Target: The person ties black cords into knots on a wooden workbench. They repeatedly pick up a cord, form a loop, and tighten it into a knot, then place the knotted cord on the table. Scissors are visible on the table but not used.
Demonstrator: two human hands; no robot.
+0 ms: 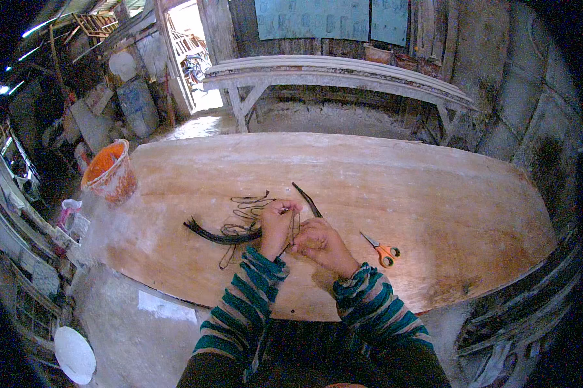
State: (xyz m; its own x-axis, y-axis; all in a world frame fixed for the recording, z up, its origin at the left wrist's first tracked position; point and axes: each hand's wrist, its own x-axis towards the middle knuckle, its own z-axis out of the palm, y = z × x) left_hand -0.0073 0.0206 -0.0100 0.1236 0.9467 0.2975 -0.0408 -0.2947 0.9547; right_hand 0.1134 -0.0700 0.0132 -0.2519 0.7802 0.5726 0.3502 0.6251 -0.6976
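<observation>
Head camera shows two hands working close together above the wooden table [446, 194]. The left hand [278, 226] pinches a thin dark cord [249, 204] with its fingertips, and the right hand [322, 244] pinches it slightly lower, so a narrow loop stands between them. More cord lies curled on the table, beside a black bundle [217, 237]. Scissors [386, 255] with orange handles lie right of the hands.
</observation>
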